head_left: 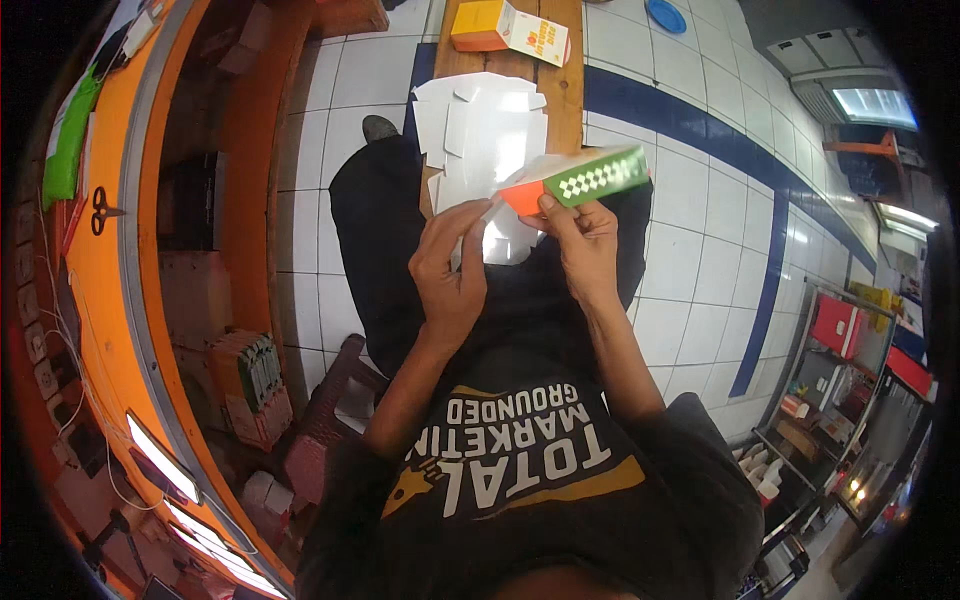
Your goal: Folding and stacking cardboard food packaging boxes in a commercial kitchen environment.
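Note:
A partly folded cardboard box [602,179] is held up in front of me, with orange and green sides and a row of white diamonds on the green one. My right hand [588,245] grips it, thumb on the near side and fingers underneath. At the box's left end, my left hand [450,262] has its fingers closed on a pale edge or flap; exactly what they pinch is partly hidden. Beneath the box, flat white box blanks [500,125] with cut flaps lie on a wooden bench [560,92] between my legs.
A folded yellow and orange box [508,32] sits at the bench's far end. To the left runs an orange counter [150,330] with scissors [103,211] on it. A plastic stool [325,425] stands at my left, a metal shelf rack [825,390] to the right.

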The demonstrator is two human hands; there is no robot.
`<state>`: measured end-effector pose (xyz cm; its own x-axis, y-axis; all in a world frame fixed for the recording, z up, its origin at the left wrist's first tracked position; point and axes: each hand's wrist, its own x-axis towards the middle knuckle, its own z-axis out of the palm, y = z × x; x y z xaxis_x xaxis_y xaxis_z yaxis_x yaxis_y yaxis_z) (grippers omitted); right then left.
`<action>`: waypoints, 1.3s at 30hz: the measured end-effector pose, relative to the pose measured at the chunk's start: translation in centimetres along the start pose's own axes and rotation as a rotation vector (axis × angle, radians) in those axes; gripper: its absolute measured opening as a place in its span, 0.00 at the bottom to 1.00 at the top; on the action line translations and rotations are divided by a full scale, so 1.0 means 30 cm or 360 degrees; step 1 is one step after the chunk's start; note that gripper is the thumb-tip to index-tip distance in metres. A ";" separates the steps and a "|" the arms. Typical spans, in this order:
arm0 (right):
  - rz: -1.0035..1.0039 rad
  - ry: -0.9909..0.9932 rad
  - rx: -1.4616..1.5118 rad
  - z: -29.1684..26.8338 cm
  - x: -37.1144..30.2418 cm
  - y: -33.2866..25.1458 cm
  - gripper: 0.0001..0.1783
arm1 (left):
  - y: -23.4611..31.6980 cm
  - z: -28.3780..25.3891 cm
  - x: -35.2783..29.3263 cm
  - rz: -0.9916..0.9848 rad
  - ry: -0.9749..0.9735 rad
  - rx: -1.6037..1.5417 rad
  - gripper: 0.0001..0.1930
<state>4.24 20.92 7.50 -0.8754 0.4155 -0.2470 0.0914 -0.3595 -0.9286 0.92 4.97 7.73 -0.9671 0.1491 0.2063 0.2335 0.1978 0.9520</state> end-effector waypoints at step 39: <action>0.0138 0.0274 -0.0067 -0.004 -0.086 0.077 0.28 | 0.008 0.047 0.004 -0.0280 -0.0193 -0.0561 0.09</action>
<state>6.77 19.13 5.96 -0.7695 0.5227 -0.3670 0.1857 -0.3666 -0.9116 0.99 6.42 7.67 -0.9653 0.2598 0.0252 -0.0038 -0.1105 0.9939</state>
